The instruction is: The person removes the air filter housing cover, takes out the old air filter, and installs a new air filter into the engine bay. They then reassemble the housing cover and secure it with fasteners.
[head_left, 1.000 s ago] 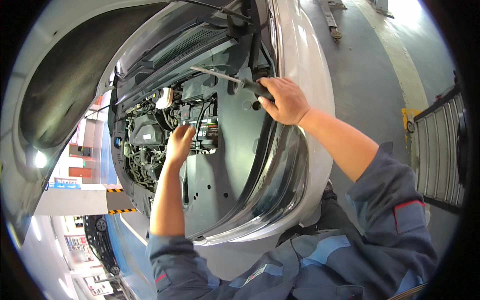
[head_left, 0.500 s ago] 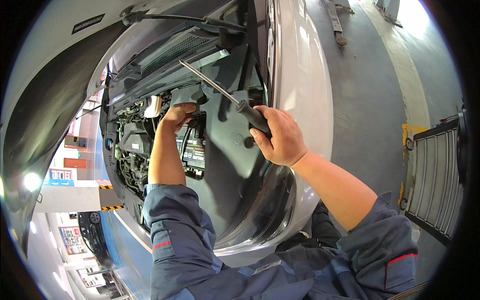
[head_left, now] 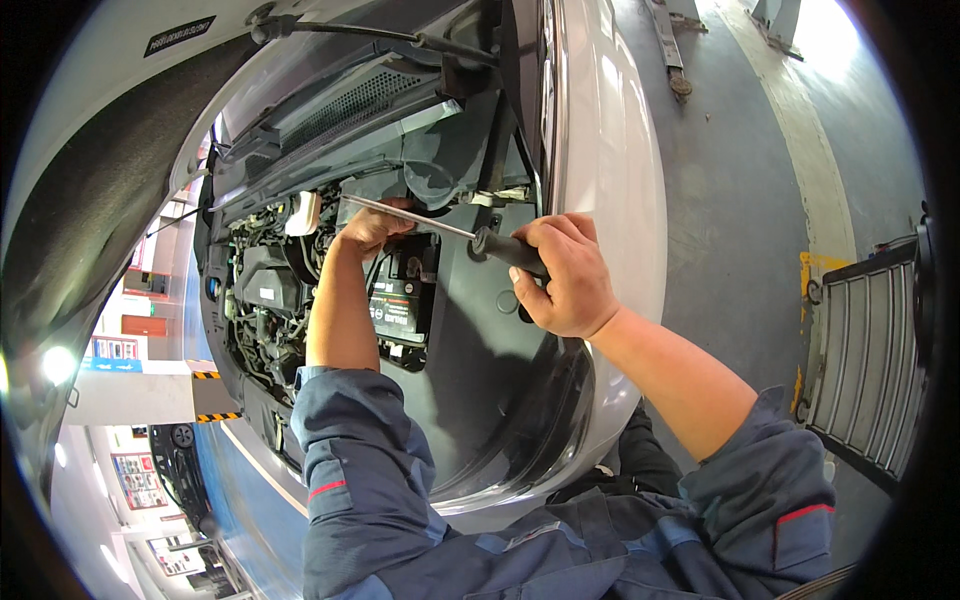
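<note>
My right hand (head_left: 568, 272) is closed around the dark handle of a screwdriver (head_left: 504, 250). Its long metal shaft points left, and its tip passes above my left hand (head_left: 374, 232). That hand is closed at the inner edge of a large dark plastic cover (head_left: 462, 370) in the engine bay, its fingertips partly hidden. Beside my left wrist, a black battery (head_left: 398, 305) shows through the opening in the cover. The cover looks raised at its far end, where a gap shows light-coloured parts (head_left: 500, 196) beneath it.
The raised hood (head_left: 110, 150) arches over the left, with a strut (head_left: 440, 45) at the top. Engine parts (head_left: 265, 290) lie left of my left arm. A white fender (head_left: 620, 200) borders the right. A metal-barred rack (head_left: 862, 350) stands on the floor farther right.
The cover has shifted and tilted, showing more of the battery and a gap at the far end. The screwdriver's tip has swung lower, toward my left hand.
</note>
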A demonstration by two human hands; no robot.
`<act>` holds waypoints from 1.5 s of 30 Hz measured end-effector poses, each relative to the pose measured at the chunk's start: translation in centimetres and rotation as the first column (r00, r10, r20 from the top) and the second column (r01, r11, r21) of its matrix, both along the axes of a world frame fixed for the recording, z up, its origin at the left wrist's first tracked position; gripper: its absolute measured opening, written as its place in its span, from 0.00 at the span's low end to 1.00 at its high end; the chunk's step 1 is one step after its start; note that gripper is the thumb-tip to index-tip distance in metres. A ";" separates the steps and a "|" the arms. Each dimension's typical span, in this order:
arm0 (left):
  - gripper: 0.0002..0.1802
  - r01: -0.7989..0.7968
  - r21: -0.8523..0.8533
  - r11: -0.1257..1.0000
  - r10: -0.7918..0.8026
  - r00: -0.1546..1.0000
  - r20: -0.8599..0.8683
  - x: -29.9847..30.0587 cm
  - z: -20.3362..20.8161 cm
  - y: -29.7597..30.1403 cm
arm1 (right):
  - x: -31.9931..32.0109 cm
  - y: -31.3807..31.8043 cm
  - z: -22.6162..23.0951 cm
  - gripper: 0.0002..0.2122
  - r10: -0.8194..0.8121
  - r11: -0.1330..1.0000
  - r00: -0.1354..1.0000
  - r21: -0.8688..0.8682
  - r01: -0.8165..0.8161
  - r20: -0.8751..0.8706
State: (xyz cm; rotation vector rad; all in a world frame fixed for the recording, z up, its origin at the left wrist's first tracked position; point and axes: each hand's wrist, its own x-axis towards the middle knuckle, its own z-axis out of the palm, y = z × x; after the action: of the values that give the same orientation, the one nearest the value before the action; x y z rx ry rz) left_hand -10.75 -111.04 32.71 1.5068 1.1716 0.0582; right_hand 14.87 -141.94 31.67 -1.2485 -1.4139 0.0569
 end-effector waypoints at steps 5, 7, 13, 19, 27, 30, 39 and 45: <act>0.31 -0.104 -0.095 0.990 0.116 0.984 0.135 -0.7 -0.8 0.4 | -0.1 -0.1 -0.4 0.13 0.017 0.999 0.999 -0.034 -0.018 -0.030; 0.21 -0.143 -0.185 0.972 0.192 0.938 0.288 -1.4 -1.2 0.3 | 0.0 -0.2 -0.4 0.13 0.032 0.999 0.999 -0.034 -0.031 0.027; 0.19 -0.187 -0.188 0.964 0.243 0.907 0.345 -1.8 -2.0 0.0 | 0.4 -0.8 0.8 0.16 0.163 0.979 0.962 -0.157 -0.130 0.218; 0.21 -0.106 -0.071 0.992 0.121 0.963 0.241 -0.7 -2.4 0.3 | -3.6 -5.5 3.0 0.18 0.300 0.927 0.846 -0.344 -0.149 0.441; 0.18 -0.142 -0.037 0.989 0.146 0.939 0.311 -0.9 -1.7 -1.3 | -1.9 -7.5 6.2 0.15 0.261 0.615 0.965 -0.774 -0.147 0.024; 0.16 -0.135 -0.027 0.990 0.136 0.932 0.336 -0.7 -1.9 -1.6 | -0.2 -6.8 6.9 0.13 0.187 0.636 0.981 -0.756 -0.156 -0.045; 0.24 -0.103 0.140 0.985 0.060 0.957 0.284 -4.1 -6.6 2.1 | 6.1 -16.1 -0.2 0.23 -0.178 0.735 0.915 -0.667 -0.121 -0.362; 0.30 0.007 0.464 0.886 -0.100 0.979 0.177 -6.2 -9.4 6.6 | 21.2 -32.1 -12.1 0.18 -0.874 0.483 0.329 -0.701 0.525 -0.357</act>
State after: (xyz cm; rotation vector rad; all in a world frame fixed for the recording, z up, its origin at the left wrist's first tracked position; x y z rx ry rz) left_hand -17.00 -104.43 23.27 1.9012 0.9944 0.4692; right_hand 36.10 -174.05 19.56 -1.9329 -0.0272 0.2278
